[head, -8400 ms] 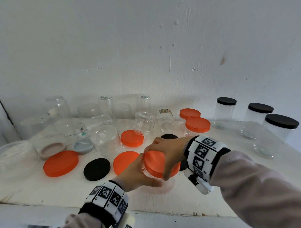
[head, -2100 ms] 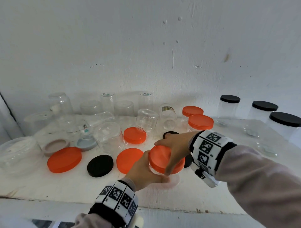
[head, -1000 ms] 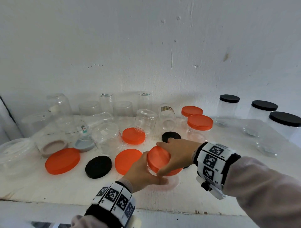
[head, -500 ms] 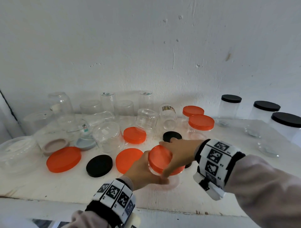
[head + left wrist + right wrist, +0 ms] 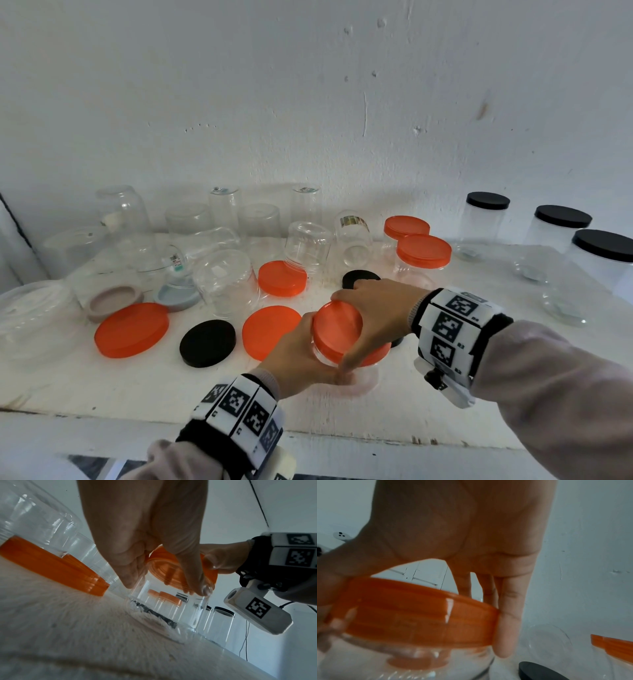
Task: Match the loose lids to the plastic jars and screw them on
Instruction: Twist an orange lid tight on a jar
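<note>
Our right hand [image 5: 373,315] has turned further round the round orange plastic lid [image 5: 337,329], fingers curled on its rim to screw it. Our left hand [image 5: 301,356] wraps the clear plastic jar [image 5: 171,608] so it stays put.

you have a clear plastic jar [image 5: 325,356] standing upright near the front edge, its orange lid [image 5: 337,325] sitting tilted on the mouth. more orange lids [image 5: 132,329] and black lids [image 5: 208,342] lie loose to its left.
</note>
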Demonstrator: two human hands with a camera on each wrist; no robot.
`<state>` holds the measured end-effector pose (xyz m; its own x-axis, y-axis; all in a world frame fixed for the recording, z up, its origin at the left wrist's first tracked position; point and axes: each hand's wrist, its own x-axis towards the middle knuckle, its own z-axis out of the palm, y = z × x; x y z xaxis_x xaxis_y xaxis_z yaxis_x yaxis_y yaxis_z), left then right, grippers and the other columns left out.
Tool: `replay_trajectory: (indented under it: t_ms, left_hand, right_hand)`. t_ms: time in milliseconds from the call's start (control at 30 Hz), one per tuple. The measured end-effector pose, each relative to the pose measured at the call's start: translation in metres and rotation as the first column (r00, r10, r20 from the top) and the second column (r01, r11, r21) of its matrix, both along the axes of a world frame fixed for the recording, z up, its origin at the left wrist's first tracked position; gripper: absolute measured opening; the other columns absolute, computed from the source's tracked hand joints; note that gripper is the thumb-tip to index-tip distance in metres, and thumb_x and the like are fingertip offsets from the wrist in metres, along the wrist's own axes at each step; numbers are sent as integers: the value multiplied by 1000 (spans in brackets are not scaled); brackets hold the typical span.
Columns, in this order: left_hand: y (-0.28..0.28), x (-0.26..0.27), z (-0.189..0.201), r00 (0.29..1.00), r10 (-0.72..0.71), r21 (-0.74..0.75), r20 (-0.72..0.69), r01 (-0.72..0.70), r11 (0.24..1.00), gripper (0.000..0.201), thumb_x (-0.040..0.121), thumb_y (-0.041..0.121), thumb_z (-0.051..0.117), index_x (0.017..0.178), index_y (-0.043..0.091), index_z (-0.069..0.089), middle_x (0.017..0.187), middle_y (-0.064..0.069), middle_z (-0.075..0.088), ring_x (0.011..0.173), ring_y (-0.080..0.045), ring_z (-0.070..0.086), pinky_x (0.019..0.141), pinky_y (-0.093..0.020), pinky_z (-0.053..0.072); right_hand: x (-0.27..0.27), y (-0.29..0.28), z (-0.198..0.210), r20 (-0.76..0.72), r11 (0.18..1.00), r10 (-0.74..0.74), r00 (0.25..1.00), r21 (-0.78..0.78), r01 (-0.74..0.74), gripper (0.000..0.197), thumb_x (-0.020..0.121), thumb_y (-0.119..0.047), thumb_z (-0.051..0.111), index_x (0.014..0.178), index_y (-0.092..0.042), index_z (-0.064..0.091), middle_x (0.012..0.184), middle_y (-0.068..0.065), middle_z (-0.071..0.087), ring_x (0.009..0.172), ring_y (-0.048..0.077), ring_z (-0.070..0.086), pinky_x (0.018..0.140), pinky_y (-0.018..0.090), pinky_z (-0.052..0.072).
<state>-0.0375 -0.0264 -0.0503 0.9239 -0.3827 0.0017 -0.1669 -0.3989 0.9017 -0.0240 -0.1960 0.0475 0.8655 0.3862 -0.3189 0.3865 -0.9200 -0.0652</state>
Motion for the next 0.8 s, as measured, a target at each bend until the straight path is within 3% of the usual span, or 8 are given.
replay_trajectory:
  t_ms: [200,400,600,700,800]
  left_hand:
    - [0,-1,0,1000,11,6,2,-11,1000,92,53,33,92,122,38,32,116,20,51,106,0,52,81,-12,45]
    - [1,4,5,999,-21,75,-32,23,997,97,52,35,92,127,34,31,119,18,51,108,-3,52,88,-20,47]
    - [0,7,19,998,-59,206,10,56,977,103,55,41,89,131,37,19,108,29,41,94,11,46,62,-3,40]
    - [-1,11,26,998,-61,239,-1,60,969,115,54,42,89,139,37,12,104,28,41,91,8,47,69,-7,39]
    - [0,19,31,997,-62,261,-46,72,963,118,53,45,89,143,34,12,106,21,49,97,-1,53,80,-15,43]
  right_hand:
    - [-3,1,-4,34,1000,-25,999,19,24,112,44,-86,64,139,-37,31,122,-6,44,103,17,43,81,34,47]
    - [-8,-2,-9,38,999,-33,999,14,32,110,50,-88,56,142,-37,25,123,-3,41,101,18,43,85,36,48]
    - [-5,-10,-12,-51,997,-41,998,67,45,112,63,-82,59,150,-36,5,142,-4,27,126,21,35,100,42,42]
    - [2,-18,-9,-125,980,-52,991,182,74,102,69,-76,61,150,-35,13,139,-8,31,121,16,39,95,34,44]
    - [14,-23,-6,-121,960,-65,991,265,96,89,77,-72,56,149,-33,22,143,-7,36,124,15,41,96,27,35]
